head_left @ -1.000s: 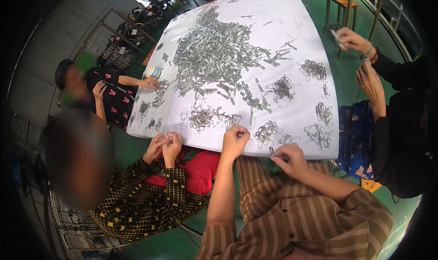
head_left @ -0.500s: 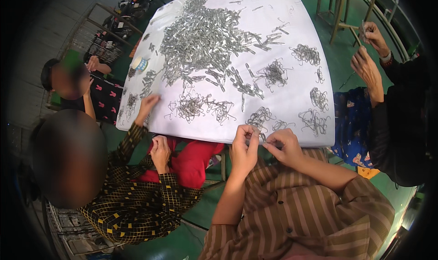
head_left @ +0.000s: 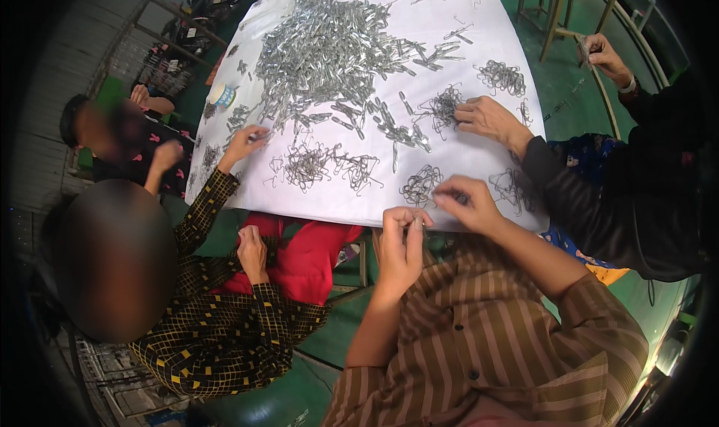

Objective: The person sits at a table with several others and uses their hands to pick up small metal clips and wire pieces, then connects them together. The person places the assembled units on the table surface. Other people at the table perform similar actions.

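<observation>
At the table's near edge my left hand (head_left: 403, 241) is closed in a pinch, thumb against forefinger. A small thin piece seems to be between those fingertips, too small to name. My right hand (head_left: 470, 204) is over the table edge, its fingers curled and fingertips pinched at the near right side of a small pile of bent wire hooks (head_left: 421, 184). What those fingertips hold is hidden. More wire hooks (head_left: 512, 190) lie just right of my right hand.
A big heap of shiny metal clips (head_left: 322, 53) covers the far part of the white table (head_left: 299, 206). Other hook piles (head_left: 311, 165) lie nearer. A small tub (head_left: 222, 95) stands left. A co-worker's hand (head_left: 490, 120) reaches in from the right, another's (head_left: 246, 144) from the left.
My right hand has moved away from my left, up to the hook pile. The right co-worker's hand has come over the table onto a hook pile. The left co-worker's hand has moved farther in.
</observation>
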A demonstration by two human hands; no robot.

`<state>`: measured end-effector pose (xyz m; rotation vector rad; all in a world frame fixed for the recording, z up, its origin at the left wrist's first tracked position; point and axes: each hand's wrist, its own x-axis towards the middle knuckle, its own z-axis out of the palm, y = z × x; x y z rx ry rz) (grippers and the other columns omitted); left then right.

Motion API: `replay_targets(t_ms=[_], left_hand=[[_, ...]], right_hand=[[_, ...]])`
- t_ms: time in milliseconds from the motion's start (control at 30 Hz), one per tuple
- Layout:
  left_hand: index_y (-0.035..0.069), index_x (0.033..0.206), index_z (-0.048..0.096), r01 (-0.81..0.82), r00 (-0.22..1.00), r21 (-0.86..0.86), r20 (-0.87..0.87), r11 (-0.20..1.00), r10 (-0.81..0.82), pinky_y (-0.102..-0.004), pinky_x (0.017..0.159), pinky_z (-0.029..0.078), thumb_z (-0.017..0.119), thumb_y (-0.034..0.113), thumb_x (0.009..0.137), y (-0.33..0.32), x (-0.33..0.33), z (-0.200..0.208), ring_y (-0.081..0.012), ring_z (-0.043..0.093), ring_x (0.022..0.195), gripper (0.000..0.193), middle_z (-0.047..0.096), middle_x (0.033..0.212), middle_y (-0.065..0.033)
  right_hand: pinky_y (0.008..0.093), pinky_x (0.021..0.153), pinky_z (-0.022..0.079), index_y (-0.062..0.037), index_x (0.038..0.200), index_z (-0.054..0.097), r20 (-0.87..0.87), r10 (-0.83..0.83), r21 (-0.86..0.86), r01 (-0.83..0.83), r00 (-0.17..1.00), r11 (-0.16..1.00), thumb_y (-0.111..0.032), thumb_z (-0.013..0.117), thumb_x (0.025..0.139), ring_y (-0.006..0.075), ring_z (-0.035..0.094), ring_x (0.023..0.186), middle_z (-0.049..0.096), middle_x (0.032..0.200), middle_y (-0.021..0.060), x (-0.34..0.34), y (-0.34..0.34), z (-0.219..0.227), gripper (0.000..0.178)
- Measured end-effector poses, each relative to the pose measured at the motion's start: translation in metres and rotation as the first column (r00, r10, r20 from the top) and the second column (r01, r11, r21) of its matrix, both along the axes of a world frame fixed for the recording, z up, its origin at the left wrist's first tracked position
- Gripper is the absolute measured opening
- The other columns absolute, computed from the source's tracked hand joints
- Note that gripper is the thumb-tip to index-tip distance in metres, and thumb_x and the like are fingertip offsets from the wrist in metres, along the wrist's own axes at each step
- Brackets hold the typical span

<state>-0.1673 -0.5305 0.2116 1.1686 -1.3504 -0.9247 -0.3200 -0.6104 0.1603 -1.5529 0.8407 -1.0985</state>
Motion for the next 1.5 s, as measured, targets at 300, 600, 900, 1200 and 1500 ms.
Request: replay_targets(t_ms=[300,600,900,1200,1500], left_hand=[[0.002,0.1,0.036,0.012,0.998,0.013,-0.07,1.0,-0.012,-0.0262,0.08,0.042,0.041,-0.002,0.095,0.014,-0.005,-0.012,-0.0124,0.05,0.083,0.008,0.055,0.092,-0.0125],[0.001,0.099,0.038,0.011,0.999,0.044,-0.035,0.999,-0.01,-0.0264,0.081,0.042,0.041,-0.003,0.094,0.018,-0.005,-0.026,-0.0134,0.051,0.086,0.007,0.054,0.092,-0.0128],[0.0,0.096,0.042,-0.082,0.975,0.028,0.211,0.996,0.074,-0.0299,0.074,0.043,0.046,-0.001,0.092,0.005,-0.006,-0.041,-0.0184,0.054,0.079,0.006,0.058,0.085,-0.011],[0.0,0.093,0.047,-0.173,0.918,-0.048,0.354,0.984,0.179,-0.0339,0.072,0.044,0.051,0.002,0.089,0.007,-0.008,-0.043,-0.0247,0.057,0.076,0.006,0.059,0.084,-0.0124],[-0.001,0.096,0.058,-0.058,0.967,0.036,0.248,0.998,0.048,-0.037,0.063,0.048,0.063,0.005,0.084,0.004,0.022,-0.039,-0.0284,0.063,0.08,0.014,0.063,0.087,-0.0162]], right_hand=[[0.0417,0.069,0.049,0.0027,0.086,0.062,-0.575,-0.363,-0.244,0.27,0.733,0.931,-0.013,0.072,0.074,0.0348,0.061,0.077,0.059,0.086,0.0176,0.043,-0.096,-0.033,0.022],[0.0427,0.07,0.049,0.0003,0.083,0.062,-0.629,-0.321,-0.212,0.241,0.708,0.947,-0.007,0.067,0.074,0.036,0.061,0.077,0.06,0.088,0.0172,0.04,-0.094,-0.03,0.012],[0.0212,0.055,0.044,0.0007,0.082,0.06,-0.014,0.127,0.449,-0.108,0.992,0.887,-0.006,0.071,0.08,0.0073,0.055,0.059,0.06,0.068,0.0012,0.014,-0.031,0.025,0.013],[0.0192,0.046,0.038,-0.0007,0.076,0.055,0.181,0.088,0.412,-0.157,0.979,0.897,-0.003,0.068,0.081,0.006,0.054,0.049,0.057,0.06,-0.0001,0.018,0.005,0.032,0.014],[0.0264,0.052,0.044,-0.0012,0.079,0.058,-0.198,-0.006,0.038,0.014,0.98,0.999,-0.005,0.069,0.077,0.011,0.055,0.056,0.058,0.062,0.0058,0.013,0.024,0.046,0.011]])
